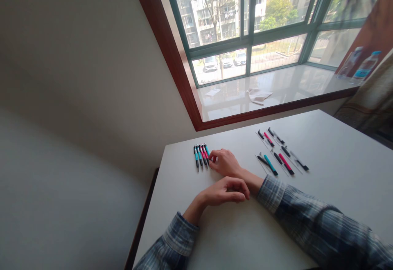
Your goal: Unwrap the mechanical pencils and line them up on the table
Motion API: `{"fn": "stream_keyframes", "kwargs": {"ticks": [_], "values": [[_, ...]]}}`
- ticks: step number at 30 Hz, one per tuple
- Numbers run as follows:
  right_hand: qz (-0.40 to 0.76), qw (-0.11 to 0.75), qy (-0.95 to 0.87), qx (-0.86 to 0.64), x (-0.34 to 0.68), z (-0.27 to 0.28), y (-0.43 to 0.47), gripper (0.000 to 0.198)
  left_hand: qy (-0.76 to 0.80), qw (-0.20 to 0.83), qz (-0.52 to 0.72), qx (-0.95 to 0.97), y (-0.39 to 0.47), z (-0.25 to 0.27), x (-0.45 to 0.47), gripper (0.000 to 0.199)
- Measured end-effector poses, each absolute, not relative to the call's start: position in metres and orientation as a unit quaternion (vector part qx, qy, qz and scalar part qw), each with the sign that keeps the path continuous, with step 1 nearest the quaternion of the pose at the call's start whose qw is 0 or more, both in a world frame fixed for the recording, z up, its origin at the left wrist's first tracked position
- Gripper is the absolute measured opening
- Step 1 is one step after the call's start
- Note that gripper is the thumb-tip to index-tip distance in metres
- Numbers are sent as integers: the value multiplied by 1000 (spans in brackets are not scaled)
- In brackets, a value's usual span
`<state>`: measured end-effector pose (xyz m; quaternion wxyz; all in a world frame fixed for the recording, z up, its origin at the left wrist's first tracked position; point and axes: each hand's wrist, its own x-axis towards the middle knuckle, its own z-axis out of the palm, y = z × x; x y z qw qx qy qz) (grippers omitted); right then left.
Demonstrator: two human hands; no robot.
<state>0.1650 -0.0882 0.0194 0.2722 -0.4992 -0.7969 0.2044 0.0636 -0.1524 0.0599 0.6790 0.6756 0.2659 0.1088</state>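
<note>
A row of assembled click pens (201,156), turquoise and red with black grips, lies side by side at the left of the table. At the right end of that row, my right hand (225,163) has its thumb and forefinger pinched on a turquoise pen (206,150), whose lower part is hidden by the fingers. My left hand (222,191) hovers nearer to me, crossing in front of the right wrist. Its fingers are loosely curled, with the thumb apart and nothing held. Pen parts lie to the right: turquoise (270,164) and red barrels (285,163), black grips and thin refills.
The white table (331,151) stands against the wall beneath a window. On the window sill are a crumpled cloth (258,96), a flat white piece and two plastic bottles, one with a blue label (364,70). A curtain (365,98) hangs at the right.
</note>
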Motion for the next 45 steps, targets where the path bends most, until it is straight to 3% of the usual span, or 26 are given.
{"fn": "stream_keyframes", "kwargs": {"ticks": [23, 30, 34, 39, 45], "values": [[213, 317, -795, -471, 175, 15, -84, 19, 262, 678, 107, 678, -151, 51, 59, 43], [142, 351, -804, -459, 264, 23, -71, 17, 271, 678, 121, 672, -146, 37, 51, 43], [161, 334, -790, -488, 339, 17, -62, 16, 263, 664, 120, 689, -144, 31, 49, 45], [244, 243, -795, -499, 396, 13, -59, 36, 262, 667, 128, 686, -140, 24, 49, 45], [308, 127, -828, -451, 406, 21, -68, 98, 260, 670, 131, 683, -139, 24, 50, 42]]}}
